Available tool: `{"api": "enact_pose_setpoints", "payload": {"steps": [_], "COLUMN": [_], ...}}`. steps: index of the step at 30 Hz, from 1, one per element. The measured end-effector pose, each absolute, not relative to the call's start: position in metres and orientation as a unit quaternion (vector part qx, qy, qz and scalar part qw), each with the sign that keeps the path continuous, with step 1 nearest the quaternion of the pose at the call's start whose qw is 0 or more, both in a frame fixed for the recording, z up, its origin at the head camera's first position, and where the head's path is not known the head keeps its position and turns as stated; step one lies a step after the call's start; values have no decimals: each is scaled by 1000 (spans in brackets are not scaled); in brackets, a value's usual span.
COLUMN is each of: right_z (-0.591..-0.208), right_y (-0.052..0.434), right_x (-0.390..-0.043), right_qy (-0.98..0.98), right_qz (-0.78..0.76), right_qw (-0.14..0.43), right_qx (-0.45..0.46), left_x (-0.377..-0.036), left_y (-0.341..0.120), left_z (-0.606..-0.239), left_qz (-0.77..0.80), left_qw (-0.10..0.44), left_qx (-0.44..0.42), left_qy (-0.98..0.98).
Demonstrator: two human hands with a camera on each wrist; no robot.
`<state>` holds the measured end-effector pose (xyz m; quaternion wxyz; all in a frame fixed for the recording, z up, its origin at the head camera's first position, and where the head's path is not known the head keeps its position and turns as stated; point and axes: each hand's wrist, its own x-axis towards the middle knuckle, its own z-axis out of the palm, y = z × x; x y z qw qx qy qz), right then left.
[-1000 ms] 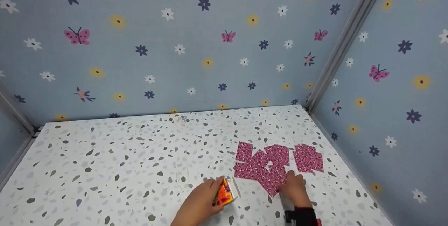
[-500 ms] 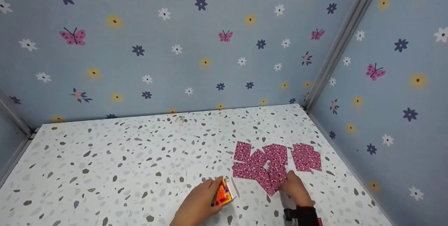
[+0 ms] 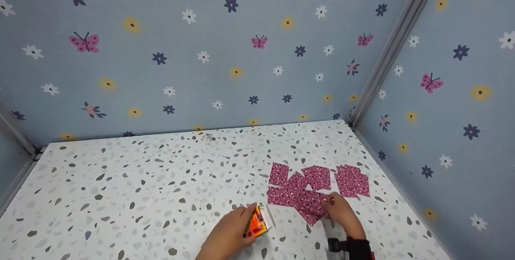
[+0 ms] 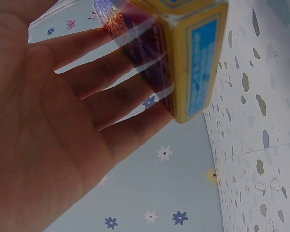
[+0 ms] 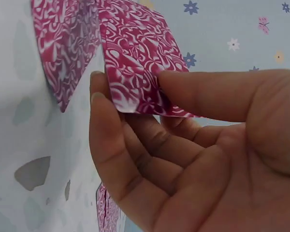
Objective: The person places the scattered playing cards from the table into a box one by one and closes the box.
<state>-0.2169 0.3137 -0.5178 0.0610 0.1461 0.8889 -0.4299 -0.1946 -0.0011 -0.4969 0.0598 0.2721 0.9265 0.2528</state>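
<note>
My left hand [image 3: 229, 230] grips a small open card box [image 3: 256, 224], orange and yellow, its white flap [image 3: 268, 216] sticking out to the right. In the left wrist view the box [image 4: 198, 63] shows a yellow edge and blue label, with the fingers along one side. My right hand [image 3: 341, 215] pinches a pink-and-white patterned card [image 5: 140, 58] by its corner, between thumb and fingers. That card is tilted up over another patterned card [image 5: 63, 53]. Several matching cards [image 3: 279, 174] lie patterned side up around it, some overlapping.
Right of the main spread lies a separate overlapping group of the same cards [image 3: 348, 181]. The white speckled table [image 3: 141, 187] meets a blue flowered back wall [image 3: 209, 79] and a right side wall [image 3: 446, 131].
The right hand has picked up the corner of a card in the spread and turned and raised it slightly. The left hand and box stay nearly still.
</note>
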Motion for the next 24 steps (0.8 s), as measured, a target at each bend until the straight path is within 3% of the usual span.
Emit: {"api": "enact_pose_setpoints", "payload": {"steps": [9,24], "right_z": [-512,-487], "right_y": [309,285], "right_x": [-213,-209], "right_qy": [862,848], "right_qz": [-491,-527], "right_qw": [29,30], "right_qx": [124,34], "left_x": [-195,-193], "left_y": [0,-1], "left_z": [-497,-496], "left_qz": [254,255], "left_qw": [60,50], "left_qx": [269,273], "left_qy": [927,926]}}
